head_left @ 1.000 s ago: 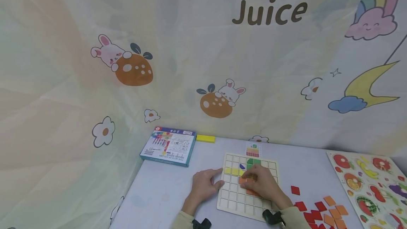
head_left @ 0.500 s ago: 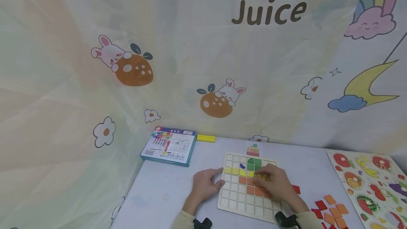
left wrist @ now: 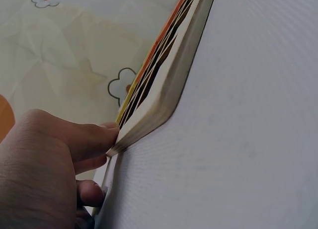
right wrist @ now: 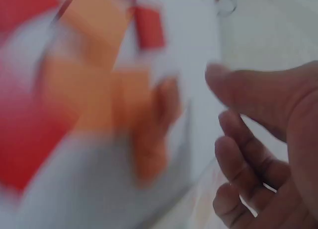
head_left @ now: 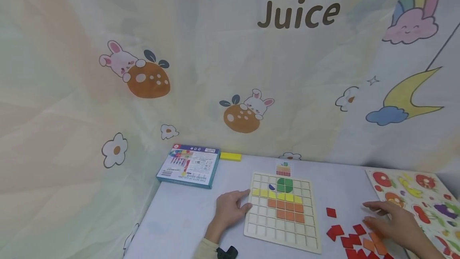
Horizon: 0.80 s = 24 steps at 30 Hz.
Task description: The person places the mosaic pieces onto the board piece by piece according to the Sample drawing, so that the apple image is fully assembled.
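A pale gridded board [head_left: 258, 225] lies on the table. Set in its cells are green rounded pieces [head_left: 285, 185], a small blue piece [head_left: 272, 187], a row of yellow tiles [head_left: 281, 196] and two rows of orange tiles [head_left: 290, 215]. My left hand [head_left: 229, 211] touches the board's left edge with thumb and index fingertip spread apart; the left wrist view shows fingers at the board's corner. My right hand [head_left: 397, 225] hovers over loose orange tiles [head_left: 369, 244], fingers loosely bent and apart, nothing between them. Those tiles look blurred in the right wrist view.
Loose red tiles [head_left: 347, 242] lie right of the board, one red tile [head_left: 331, 212] apart from them. A small picture card [head_left: 284, 169] sits behind the board. A fruit sheet [head_left: 377, 177] lies far right. A box [head_left: 190, 167] and yellow bar [head_left: 230, 156] stand back left.
My right hand has left the board and moved right to the loose tiles. Full yellow and orange rows now show where it was. The left hand has stayed at the board's edge.
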{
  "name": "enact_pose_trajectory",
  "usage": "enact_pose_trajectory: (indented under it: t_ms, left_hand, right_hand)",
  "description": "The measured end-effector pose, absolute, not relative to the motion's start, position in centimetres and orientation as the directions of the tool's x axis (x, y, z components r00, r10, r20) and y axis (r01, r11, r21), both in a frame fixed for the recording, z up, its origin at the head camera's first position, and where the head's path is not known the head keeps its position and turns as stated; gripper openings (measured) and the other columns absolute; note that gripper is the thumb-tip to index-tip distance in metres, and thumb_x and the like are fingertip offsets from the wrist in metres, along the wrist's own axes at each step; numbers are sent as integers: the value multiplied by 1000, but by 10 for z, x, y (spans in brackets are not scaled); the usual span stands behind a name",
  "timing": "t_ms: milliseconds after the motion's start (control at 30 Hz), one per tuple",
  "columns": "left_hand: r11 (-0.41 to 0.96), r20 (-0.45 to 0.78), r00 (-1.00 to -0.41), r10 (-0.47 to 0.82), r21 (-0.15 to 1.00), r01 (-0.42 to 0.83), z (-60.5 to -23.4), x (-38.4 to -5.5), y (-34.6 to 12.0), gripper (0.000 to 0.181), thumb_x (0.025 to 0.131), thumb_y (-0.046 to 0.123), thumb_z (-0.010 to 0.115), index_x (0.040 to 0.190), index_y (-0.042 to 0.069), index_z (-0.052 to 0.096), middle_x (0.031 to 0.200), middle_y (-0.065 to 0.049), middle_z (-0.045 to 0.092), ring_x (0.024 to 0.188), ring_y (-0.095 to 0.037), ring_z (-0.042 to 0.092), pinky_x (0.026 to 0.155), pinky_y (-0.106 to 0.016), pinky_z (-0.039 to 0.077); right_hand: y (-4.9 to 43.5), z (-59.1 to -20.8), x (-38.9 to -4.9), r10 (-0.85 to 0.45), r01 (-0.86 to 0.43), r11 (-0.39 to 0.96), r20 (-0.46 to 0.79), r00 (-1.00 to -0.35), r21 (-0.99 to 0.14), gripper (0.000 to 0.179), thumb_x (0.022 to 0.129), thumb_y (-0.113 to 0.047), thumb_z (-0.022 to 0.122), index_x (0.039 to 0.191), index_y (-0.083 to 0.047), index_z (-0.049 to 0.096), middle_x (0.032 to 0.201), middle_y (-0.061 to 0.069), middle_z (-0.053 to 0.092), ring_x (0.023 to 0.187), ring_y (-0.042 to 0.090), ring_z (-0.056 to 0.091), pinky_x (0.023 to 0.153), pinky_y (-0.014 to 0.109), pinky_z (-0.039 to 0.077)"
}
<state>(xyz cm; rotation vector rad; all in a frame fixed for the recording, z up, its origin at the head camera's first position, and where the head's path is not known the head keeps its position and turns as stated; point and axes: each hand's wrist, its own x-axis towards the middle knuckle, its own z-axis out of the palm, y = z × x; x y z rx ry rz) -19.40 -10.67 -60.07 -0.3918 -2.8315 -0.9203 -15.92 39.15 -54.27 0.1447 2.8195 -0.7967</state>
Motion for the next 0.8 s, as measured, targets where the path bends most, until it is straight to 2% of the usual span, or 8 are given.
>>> enact_pose_trajectory:
  t_ms: [100, 200, 300, 500, 667, 733, 800]
  left_hand:
    - [781, 213, -956, 204, 554, 290, -599, -194, -107, 44, 91, 43, 79, 133, 28, 75, 55, 16, 40, 49, -2, 32, 53, -22, 27]
    - [780, 213, -955, 205, 555, 291, -598, -194, -107, 44, 91, 43, 79, 133, 27, 76, 55, 15, 40, 49, -2, 31, 53, -22, 26]
    - [777, 212, -956, 204, 559, 290, -597, -194, -107, 44, 91, 42, 79, 132, 27, 76, 54, 15, 40, 49, -3, 31, 53, -23, 26]
    - [786, 193, -962, 194, 556, 270, -598, -194, -107, 45, 91, 43, 79, 133, 29, 75, 55, 16, 40, 49, -2, 32, 54, -22, 26]
    - [779, 204, -957, 205, 558, 286, -601, -195, -106, 45, 91, 44, 79, 133, 29, 75, 56, 16, 40, 50, -2, 32, 54, -22, 27]
    - [779, 207, -957, 204, 558, 287, -601, -194, -106, 45, 91, 44, 79, 134, 28, 75, 57, 16, 40, 50, -2, 32, 53, -22, 27]
    - [781, 206, -958, 201, 557, 283, -601, -194, -107, 45, 91, 45, 79, 133, 29, 75, 57, 16, 40, 50, -2, 32, 53, -22, 27]
  right_hand:
    - [405, -548, -153, 16, 162, 862, -292, -956, -481, 76, 87, -54, 84, 135, 2, 67, 131, 32, 64, 102, 32, 65, 82, 55, 59]
    - [409, -554, -150, 18, 184, 858, -331, -944, -480, 66, 86, -45, 86, 130, 1, 70, 129, 33, 65, 101, 33, 68, 86, 60, 58]
    - [410, -558, -150, 19, 187, 859, -335, -942, -476, 56, 86, -37, 87, 123, 2, 72, 120, 30, 69, 97, 31, 69, 85, 59, 59]
    - [412, -558, -156, 1, 158, 873, -323, -946, -461, 46, 84, -34, 89, 111, 0, 73, 100, 11, 73, 87, 21, 65, 82, 50, 61]
    - [411, -558, -153, 36, 192, 852, -311, -950, -488, 51, 84, -45, 89, 103, -2, 72, 89, -1, 70, 80, 16, 60, 75, 38, 59]
    - [406, -557, -153, 68, 210, 838, -285, -956, -504, 59, 85, -52, 86, 107, 1, 71, 89, -1, 71, 79, 16, 61, 71, 35, 59]
    - [400, -555, -153, 84, 213, 820, -257, -963, -531, 65, 91, -54, 81, 118, 4, 69, 91, 1, 72, 80, 16, 63, 68, 31, 57]
